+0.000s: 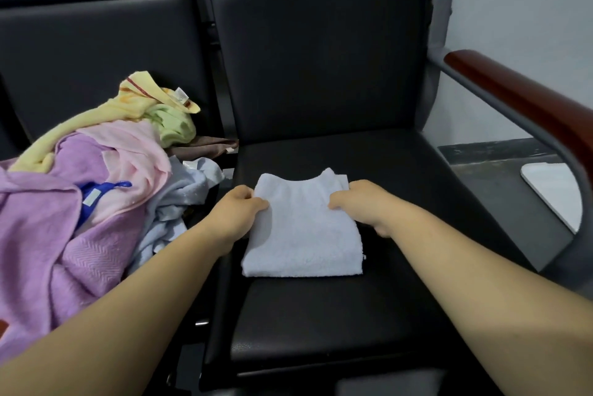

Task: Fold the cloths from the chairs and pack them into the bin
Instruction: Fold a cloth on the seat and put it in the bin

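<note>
Cloth: pale cloth point(303, 235), folded into a thick rectangle, lies flat in the middle of the right-hand chair's seat point(321, 315). Its far edge is rumpled and dips in the centre.
Left hand: the left hand point(245, 211) grips the left edge near the far corner, fingers curled over the top layer.
Right hand: the right hand point(357, 203) takes the opposite edge, fingers curled down onto the terry.
Handling: it looks light, soft and limp. The layers would likely slide apart if it were lifted by one corner, so I'd pinch through all layers at both sides, or slip a palm underneath.
Pile: unfolded cloths point(80, 187) in lilac, pink, yellow, green and light blue are heaped on the neighbouring chair, near the folded one but apart from it.
Bin: I can't pick one out. A white rounded object point(552, 190) sits on the floor beyond the armrest point(513, 97), and I can't tell what it is.
</note>
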The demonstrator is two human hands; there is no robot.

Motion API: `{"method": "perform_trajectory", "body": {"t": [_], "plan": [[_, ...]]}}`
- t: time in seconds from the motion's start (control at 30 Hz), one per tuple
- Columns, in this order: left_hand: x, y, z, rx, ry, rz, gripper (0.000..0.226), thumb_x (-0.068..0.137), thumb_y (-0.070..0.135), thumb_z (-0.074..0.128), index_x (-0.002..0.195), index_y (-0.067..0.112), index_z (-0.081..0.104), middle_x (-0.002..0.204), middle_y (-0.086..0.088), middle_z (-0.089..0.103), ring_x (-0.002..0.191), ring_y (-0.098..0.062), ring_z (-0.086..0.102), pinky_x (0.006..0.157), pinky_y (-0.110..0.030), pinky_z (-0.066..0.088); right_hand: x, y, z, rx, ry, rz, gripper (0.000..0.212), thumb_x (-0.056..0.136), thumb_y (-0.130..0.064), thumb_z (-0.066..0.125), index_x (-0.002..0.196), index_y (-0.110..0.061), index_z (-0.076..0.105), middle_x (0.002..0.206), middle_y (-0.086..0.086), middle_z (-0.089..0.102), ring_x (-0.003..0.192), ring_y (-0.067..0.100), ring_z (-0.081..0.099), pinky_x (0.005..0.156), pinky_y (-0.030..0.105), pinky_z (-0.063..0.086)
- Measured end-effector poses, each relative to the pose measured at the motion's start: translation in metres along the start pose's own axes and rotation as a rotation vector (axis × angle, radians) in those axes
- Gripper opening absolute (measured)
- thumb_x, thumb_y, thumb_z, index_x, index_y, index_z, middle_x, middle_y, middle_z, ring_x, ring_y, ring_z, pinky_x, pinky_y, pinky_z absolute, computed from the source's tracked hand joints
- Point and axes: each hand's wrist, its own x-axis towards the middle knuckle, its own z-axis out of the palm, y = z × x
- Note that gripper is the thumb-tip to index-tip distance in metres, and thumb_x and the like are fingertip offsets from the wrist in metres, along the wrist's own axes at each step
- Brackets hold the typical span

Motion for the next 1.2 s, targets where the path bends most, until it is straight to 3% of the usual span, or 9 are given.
{"method": "perform_trajectory", "body": {"t": [0.13,0.3,0.4,0.57,0.73,0.83,0.93,1.07,1.2], "plan": [[-0.014,0.014,0.009,-0.113,0.024,0.119,0.011,0.098,0.022,0.059,0.098,0.011,0.057,0.091,-0.007,0.064,0.084,-0.023,0.059,0.075,-0.040,0.048,-0.016,-0.005,-0.008,0.287,-0.023,0.001,0.037,0.091,-0.023,0.065,0.127,-0.016,0.059,0.120,0.008,0.069,0.107,0.027,0.068,0.100,0.045,0.054],[-0.046,0.050,0.026,-0.104,-0.021,0.255,0.012,0.100,0.028,0.057,0.106,0.018,0.057,0.106,-0.009,0.067,0.095,-0.026,0.065,0.082,-0.044,0.053,-0.061,-0.025,-0.053,-0.029,0.168,-0.237,0.026,0.097,-0.028,0.060,0.120,-0.019,0.050,0.110,0.002,0.059,0.092,0.018,0.059,0.066,0.032,0.044],[-0.064,0.090,0.049,-0.115,-0.102,0.359,0.016,0.097,0.034,0.058,0.107,0.022,0.058,0.108,-0.004,0.069,0.100,-0.026,0.068,0.087,-0.047,0.056,-0.097,-0.021,-0.100,-0.038,0.256,-0.326,0.021,0.097,-0.029,0.061,0.116,-0.026,0.051,0.107,0.000,0.061,0.093,0.021,0.063,0.067,0.036,0.046],[-0.099,0.161,0.139,-0.013,-0.389,0.484,0.015,0.100,0.030,0.057,0.111,0.021,0.057,0.112,-0.005,0.069,0.102,-0.026,0.069,0.089,-0.048,0.059,-0.163,0.057,-0.176,0.110,0.613,-0.357,0.022,0.095,-0.027,0.065,0.113,-0.029,0.053,0.104,-0.010,0.063,0.094,0.011,0.062,0.073,0.035,0.049],[-0.132,0.184,0.273,0.184,-0.745,0.516,0.015,0.100,0.023,0.057,0.110,0.013,0.054,0.104,-0.009,0.070,0.094,-0.028,0.070,0.085,-0.052,0.061,-0.213,0.197,-0.208,0.425,0.881,-0.148,0.016,0.099,-0.018,0.062,0.104,-0.029,0.051,0.106,-0.009,0.063,0.096,0.013,0.063,0.073,0.035,0.048],[-0.150,0.175,0.355,0.316,-0.896,0.538,0.009,0.099,0.017,0.056,0.094,0.013,0.050,0.083,-0.011,0.059,0.071,-0.024,0.056,0.066,-0.046,0.051,-0.230,0.277,-0.200,0.557,1.008,0.028,0.019,0.096,-0.019,0.065,0.108,-0.024,0.051,0.111,-0.004,0.062,0.102,0.020,0.062,0.081,0.039,0.047],[-0.160,0.151,0.434,0.471,-1.010,0.520,0.014,0.097,0.017,0.056,0.086,0.020,0.048,0.083,-0.007,0.057,0.076,-0.021,0.053,0.069,-0.044,0.048,-0.239,0.348,-0.188,0.608,1.090,0.247,0.022,0.094,-0.017,0.061,0.113,-0.020,0.049,0.104,-0.002,0.061,0.091,0.016,0.060,0.074,0.037,0.045],[-0.157,0.122,0.483,0.656,-0.992,0.514,0.008,0.094,0.021,0.060,0.092,0.018,0.052,0.090,-0.005,0.063,0.082,-0.025,0.060,0.070,-0.035,0.049,-0.231,0.400,-0.163,0.670,1.022,0.441,0.032,0.097,-0.021,0.061,0.122,-0.015,0.043,0.106,0.000,0.058,0.088,0.016,0.057,0.077,0.038,0.046],[-0.147,0.105,0.501,0.838,-0.921,0.535,0.020,0.086,0.028,0.066,0.097,0.019,0.052,0.096,-0.006,0.066,0.086,-0.025,0.063,0.068,-0.032,0.047,-0.216,0.438,-0.149,0.678,0.742,0.663,0.078,0.092,-0.037,0.073,0.149,-0.002,0.031,0.134,0.012,0.054,0.107,0.029,0.059,0.085,0.036,0.050]]}}
